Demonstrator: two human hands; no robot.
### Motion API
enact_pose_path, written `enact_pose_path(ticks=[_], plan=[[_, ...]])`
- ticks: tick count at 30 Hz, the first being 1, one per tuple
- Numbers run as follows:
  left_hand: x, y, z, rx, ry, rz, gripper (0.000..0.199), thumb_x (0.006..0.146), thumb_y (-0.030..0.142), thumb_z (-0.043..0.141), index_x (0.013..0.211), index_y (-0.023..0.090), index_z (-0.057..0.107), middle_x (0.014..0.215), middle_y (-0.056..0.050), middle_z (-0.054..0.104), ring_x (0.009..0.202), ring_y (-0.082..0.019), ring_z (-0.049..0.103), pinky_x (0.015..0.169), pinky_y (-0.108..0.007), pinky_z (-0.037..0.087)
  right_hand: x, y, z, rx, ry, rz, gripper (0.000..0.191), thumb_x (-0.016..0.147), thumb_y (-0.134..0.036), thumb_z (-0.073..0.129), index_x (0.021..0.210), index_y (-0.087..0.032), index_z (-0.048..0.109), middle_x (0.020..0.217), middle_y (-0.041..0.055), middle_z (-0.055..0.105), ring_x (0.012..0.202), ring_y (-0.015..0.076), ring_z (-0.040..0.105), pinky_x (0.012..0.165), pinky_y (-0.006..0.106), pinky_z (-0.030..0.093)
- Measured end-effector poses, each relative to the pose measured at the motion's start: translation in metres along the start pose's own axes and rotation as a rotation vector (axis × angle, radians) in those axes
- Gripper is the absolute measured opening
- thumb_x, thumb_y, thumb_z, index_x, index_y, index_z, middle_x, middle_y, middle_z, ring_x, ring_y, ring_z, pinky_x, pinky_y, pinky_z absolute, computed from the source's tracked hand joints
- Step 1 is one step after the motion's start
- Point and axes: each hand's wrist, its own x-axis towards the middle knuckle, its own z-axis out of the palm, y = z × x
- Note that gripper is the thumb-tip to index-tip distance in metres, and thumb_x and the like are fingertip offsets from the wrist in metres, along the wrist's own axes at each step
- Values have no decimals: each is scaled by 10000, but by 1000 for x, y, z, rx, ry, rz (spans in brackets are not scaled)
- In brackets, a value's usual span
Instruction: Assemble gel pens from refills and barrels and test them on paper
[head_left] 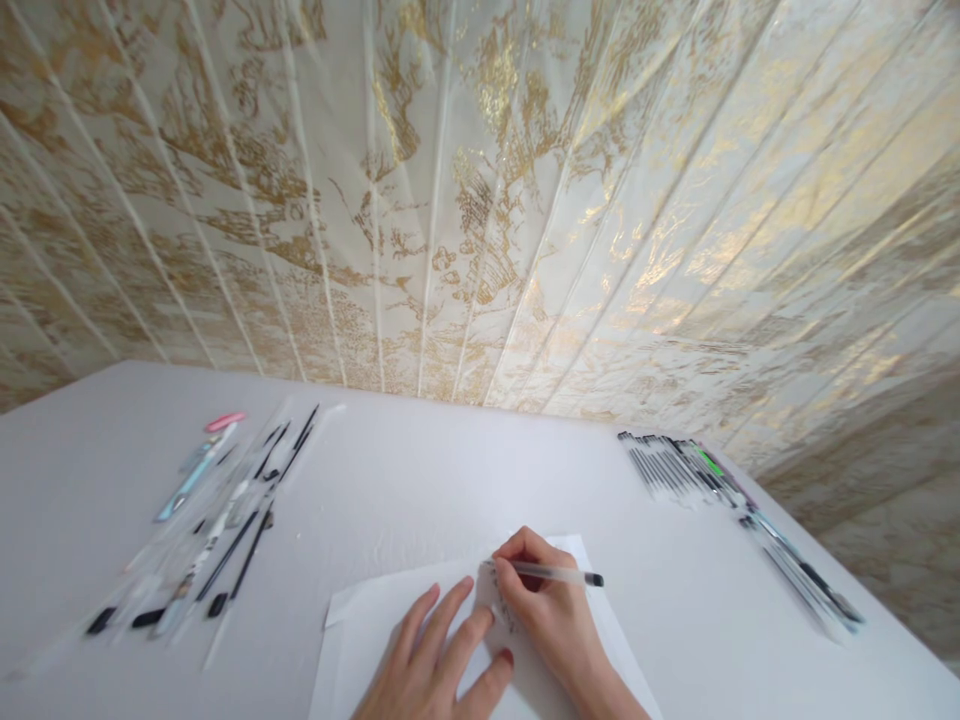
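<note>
My right hand [546, 610] grips a clear pen [551, 573] with a black end, its tip down on white paper [360, 640] near the top of the sheet. Dark handwritten marks [504, 605] show on the paper between my hands. My left hand [442, 655] lies on the paper with its fingers spread, just left of the marks, and holds nothing.
On the left of the white table [442, 460] lie scattered pens and pen parts [225, 530], with a light blue pen [187, 485] and a pink item [225, 422]. A row of pens [667, 468] and more pens [806, 580] lie at the right. Behind stands a gold-patterned wall covering [480, 200].
</note>
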Motion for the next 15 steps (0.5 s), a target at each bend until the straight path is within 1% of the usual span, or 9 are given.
enact_pose_path(ticks=[7,10,15], plan=[[0,1,-1,-13,-24,-5,247,930,206,499,1125,313,605,1189,-25,630,1304,-289,447,1061,-483,369,-1,-8,-3,-18,-58,28,154,755,-258,582,620,-184,574,544,-20,528,515,121,407,501,243,321],[0,1,-2,-17,-22,-6,231,929,226,508,1118,314,608,1180,-24,633,1303,-286,451,1064,-480,369,0,-11,-4,-24,-61,31,154,744,-253,584,605,-188,568,530,-25,526,504,121,410,495,242,319],[0,1,-3,-24,-51,-13,251,927,217,495,1130,315,606,1199,-29,630,1312,-291,441,1051,-488,390,0,-11,-4,-19,-45,24,146,742,-245,584,608,-190,570,535,-21,527,509,122,416,496,242,327]])
